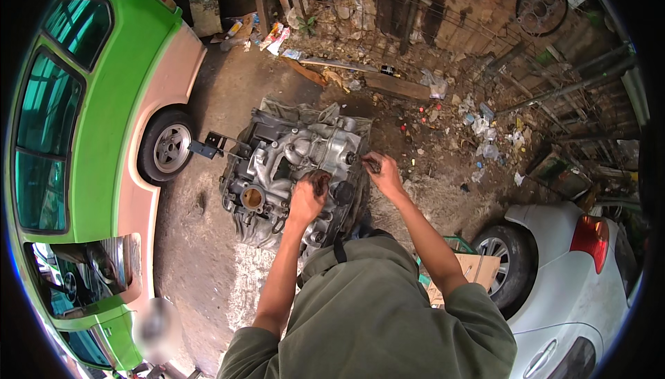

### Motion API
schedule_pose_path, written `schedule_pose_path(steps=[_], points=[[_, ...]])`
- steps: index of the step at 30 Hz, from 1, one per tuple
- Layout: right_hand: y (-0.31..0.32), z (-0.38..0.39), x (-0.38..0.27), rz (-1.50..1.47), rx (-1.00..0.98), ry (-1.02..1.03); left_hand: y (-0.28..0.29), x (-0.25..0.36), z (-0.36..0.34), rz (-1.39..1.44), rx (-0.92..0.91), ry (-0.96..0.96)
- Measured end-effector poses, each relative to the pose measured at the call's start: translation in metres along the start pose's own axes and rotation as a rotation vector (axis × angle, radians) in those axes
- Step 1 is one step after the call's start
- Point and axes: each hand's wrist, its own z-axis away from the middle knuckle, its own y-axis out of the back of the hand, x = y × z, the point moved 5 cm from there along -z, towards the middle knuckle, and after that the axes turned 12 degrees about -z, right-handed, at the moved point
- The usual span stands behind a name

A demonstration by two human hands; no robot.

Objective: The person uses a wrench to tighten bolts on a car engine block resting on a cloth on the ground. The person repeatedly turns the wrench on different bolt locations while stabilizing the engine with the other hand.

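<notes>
A greasy engine [277, 154] with a cast metal intake manifold [299, 149] sits in front of me on the ground. On its near left part is a round throttle opening [253, 197] with a brownish inside. My left hand [308, 197] is over the near middle of the engine, its dark-stained fingers curled closed; whatever is in them is hidden. At the engine's right edge, my right hand [384, 174] has its blackened fingertips pinched together, beside a dark round fitting [351, 159]. I cannot make out what this pinch holds.
To the left stands a green and pinkish car [125, 88], its wheel [166, 145] close to the engine. A silver car [561, 268] is at the lower right, near a cardboard box [478, 268]. Litter and a wooden plank [398, 86] lie along the far wall.
</notes>
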Motion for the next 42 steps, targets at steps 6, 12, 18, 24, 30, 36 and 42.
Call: schedule_pose_path(steps=[6, 12, 18, 24, 30, 36, 42], points=[[-0.003, 0.003, 0.003, -0.078, -0.011, -0.052, -0.004, 0.023, -0.032, -0.049, -0.041, -0.065], [-0.003, 0.009, 0.010, -0.080, 0.032, -0.134, -0.023, 0.033, -0.069, -0.168, -0.084, -0.234], [0.005, 0.017, 0.021, -0.148, 0.073, -0.133, -0.026, 0.019, -0.077, -0.063, -0.114, -0.255], [-0.001, 0.019, 0.018, -0.093, 0.046, -0.130, -0.024, 0.016, -0.078, -0.059, -0.136, -0.287], [-0.008, 0.011, 0.009, -0.156, 0.067, -0.089, -0.025, 0.017, -0.075, -0.055, -0.098, -0.297], [-0.011, 0.006, 0.010, -0.082, 0.051, -0.069, -0.027, 0.013, -0.075, -0.005, -0.143, -0.243], [-0.008, 0.002, 0.009, -0.048, 0.055, 0.034, -0.025, 0.013, -0.075, 0.039, -0.120, -0.225]])
